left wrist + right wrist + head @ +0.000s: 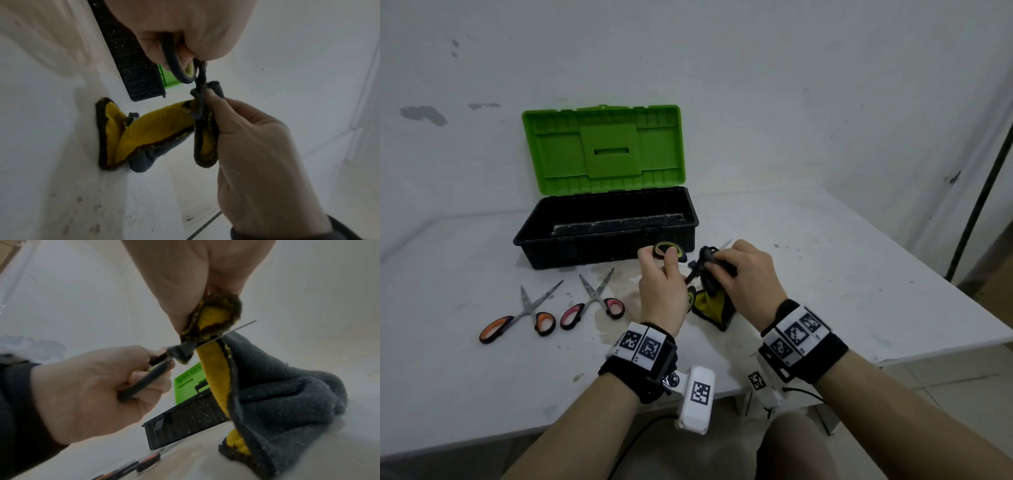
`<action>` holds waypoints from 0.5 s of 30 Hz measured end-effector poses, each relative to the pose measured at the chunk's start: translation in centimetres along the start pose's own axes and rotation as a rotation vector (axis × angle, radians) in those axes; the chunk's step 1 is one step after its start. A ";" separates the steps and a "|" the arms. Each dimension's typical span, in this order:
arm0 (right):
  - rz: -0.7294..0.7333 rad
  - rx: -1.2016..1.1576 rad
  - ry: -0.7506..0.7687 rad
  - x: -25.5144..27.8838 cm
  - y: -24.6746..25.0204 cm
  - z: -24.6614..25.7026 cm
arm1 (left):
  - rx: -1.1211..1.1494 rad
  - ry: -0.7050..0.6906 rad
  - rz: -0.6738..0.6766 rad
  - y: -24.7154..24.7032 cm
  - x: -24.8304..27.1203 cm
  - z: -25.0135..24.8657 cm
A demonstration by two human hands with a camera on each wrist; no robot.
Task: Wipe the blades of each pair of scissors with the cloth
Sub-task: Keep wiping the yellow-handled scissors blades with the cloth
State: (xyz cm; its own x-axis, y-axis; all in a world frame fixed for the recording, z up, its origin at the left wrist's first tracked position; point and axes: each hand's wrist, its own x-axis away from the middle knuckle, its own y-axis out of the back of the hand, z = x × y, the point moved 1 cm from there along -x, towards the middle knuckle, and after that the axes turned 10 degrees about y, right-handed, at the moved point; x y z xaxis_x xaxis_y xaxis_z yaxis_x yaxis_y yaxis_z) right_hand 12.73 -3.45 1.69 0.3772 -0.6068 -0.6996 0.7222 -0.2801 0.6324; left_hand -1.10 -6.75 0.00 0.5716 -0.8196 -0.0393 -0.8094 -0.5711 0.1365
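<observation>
Toolbox [606, 236]: black base, bright green lid [604, 147]. Cloth [283, 386]: yellow on 1 face, dark grey on the other, dark edging. Held scissors [671, 251]: black handles with yellow-green inner rings, silver blade. 2 more scissors on the surface [448, 377]: 1 pair [524, 315] black with orange handle inserts, the other pair [594, 301] black with pink-red inserts, both with grey metal blades. Surface white, with brownish stains. Wristbands [640, 359] black, carrying black-and-white square marker tags.

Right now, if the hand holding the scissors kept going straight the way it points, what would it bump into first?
Probably the toolbox. The left hand grips the green-handled scissors and points away from the person toward the box's black front wall; depth is hard to judge.
</observation>
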 end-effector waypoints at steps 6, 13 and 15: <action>-0.081 -0.050 -0.172 -1.0 1.8 -2.3 | 0.024 0.094 0.024 -0.2 0.3 0.1; 0.173 -0.103 -0.095 -0.2 2.1 -1.8 | 0.063 0.130 0.028 -0.6 -0.2 0.4; 0.265 -0.038 -0.048 0.0 2.2 -1.9 | 0.059 0.138 0.029 -0.5 -0.3 0.6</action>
State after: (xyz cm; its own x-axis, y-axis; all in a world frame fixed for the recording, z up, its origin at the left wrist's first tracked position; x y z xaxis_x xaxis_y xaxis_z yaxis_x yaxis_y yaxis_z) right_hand 15.41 -2.62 2.45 0.5288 -0.6901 -0.4942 0.6238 -0.0789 0.7776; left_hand -0.93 -6.21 -0.63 0.5576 -0.8240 0.1007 -0.8301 -0.5523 0.0766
